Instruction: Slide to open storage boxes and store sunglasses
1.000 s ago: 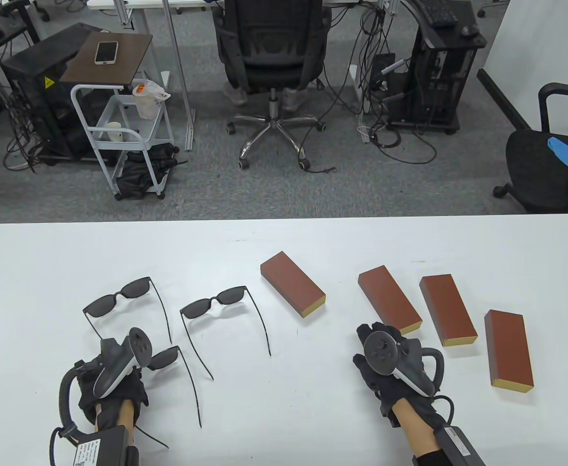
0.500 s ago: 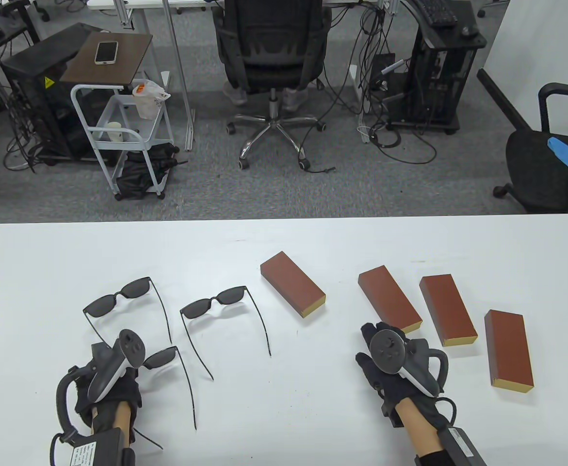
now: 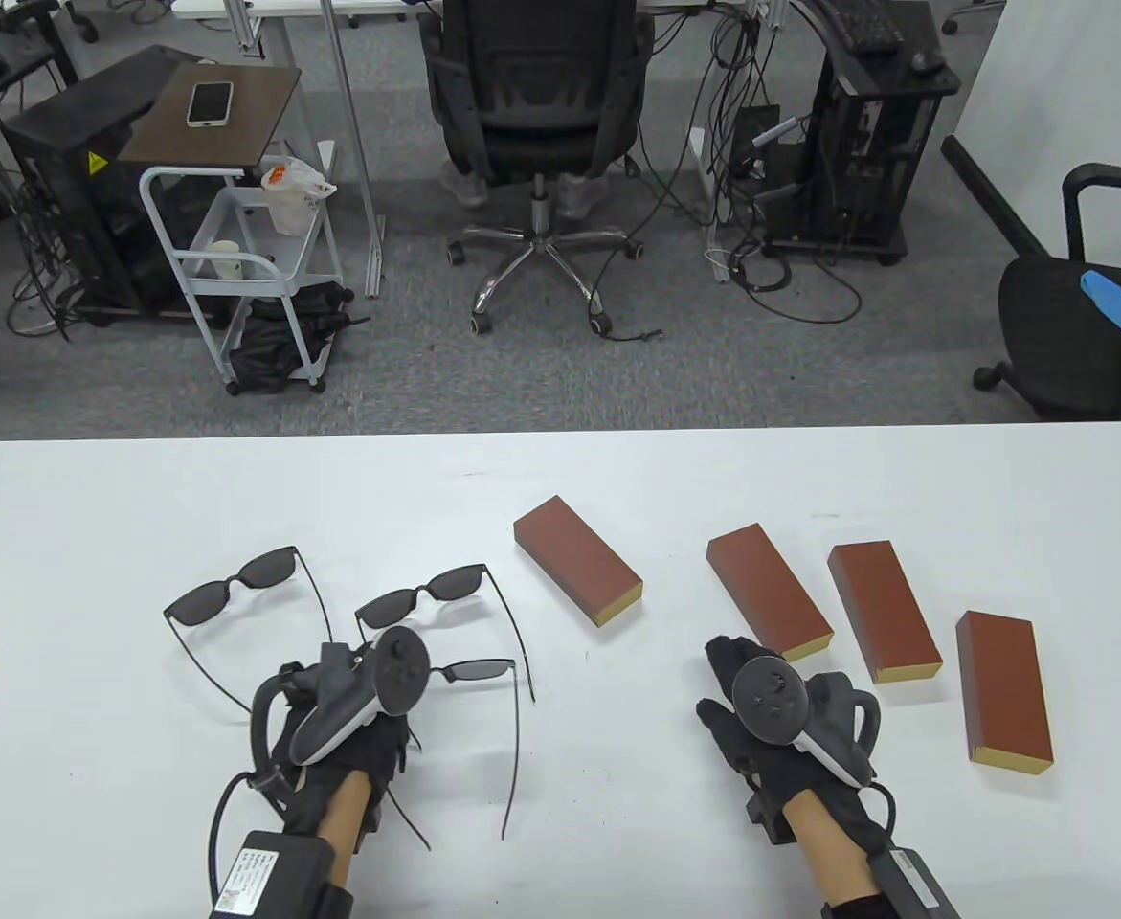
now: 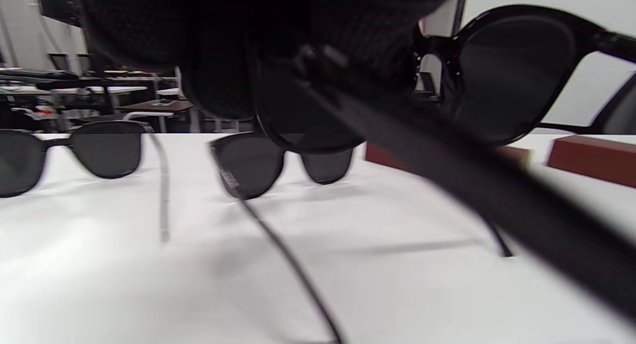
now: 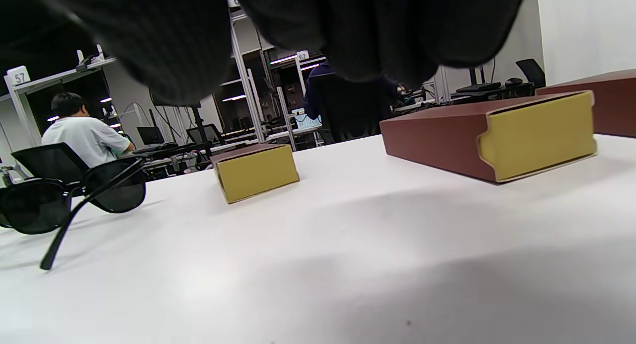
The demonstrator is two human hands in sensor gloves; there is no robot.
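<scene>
My left hand (image 3: pixel 373 732) grips a pair of black sunglasses (image 3: pixel 479 670) and holds it just above the table, in front of a second pair (image 3: pixel 421 598). A third pair (image 3: pixel 230 589) lies open further left. In the left wrist view the held sunglasses (image 4: pixel 516 70) hang close under my fingers (image 4: pixel 278 36). Several closed brown storage boxes with yellow ends lie to the right. My right hand (image 3: pixel 761 708) rests empty on the table, just short of the nearest box (image 3: pixel 769 589). That box (image 5: pixel 487 135) also shows in the right wrist view.
Another box (image 3: pixel 577 560) lies at table centre, and two more boxes (image 3: pixel 884 610) (image 3: pixel 1005 687) lie at the right. The white table (image 3: pixel 91 517) ends at a far edge, with office chairs and a cart on the floor beyond.
My left hand has moved right and slightly forward, carrying the sunglasses from the front left toward the middle pair. My right hand has hardly moved.
</scene>
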